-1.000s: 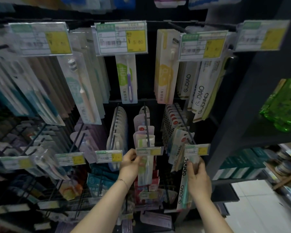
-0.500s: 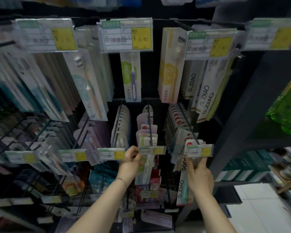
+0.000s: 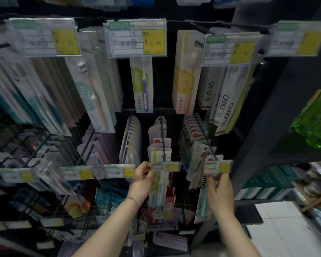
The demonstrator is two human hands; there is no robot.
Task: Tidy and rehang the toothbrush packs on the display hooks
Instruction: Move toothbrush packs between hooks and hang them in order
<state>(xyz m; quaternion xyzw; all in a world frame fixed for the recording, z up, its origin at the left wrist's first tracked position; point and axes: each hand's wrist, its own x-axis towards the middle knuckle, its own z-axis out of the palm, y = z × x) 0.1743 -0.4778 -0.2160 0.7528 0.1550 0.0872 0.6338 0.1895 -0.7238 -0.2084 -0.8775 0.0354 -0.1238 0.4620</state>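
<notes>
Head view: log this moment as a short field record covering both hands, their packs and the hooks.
left hand: pinches the green-and-white pack under the middle price tag
right hand: grips the GUDIAO pack near its top, just under the right price tag
middle hook: loaded with packs behind its tag
GUDIAO pack: upright; hooked or not, cannot tell

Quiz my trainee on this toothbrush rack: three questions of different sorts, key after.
1. True or false: the left hand holds the middle pack.
2. The right pack, held by the right hand, reads: A GUDIAO, B COLGATE, C ORAL?
3. Fill in: the left wrist wears a ____.
Key: 1 true; 2 A; 3 bracelet.
</notes>
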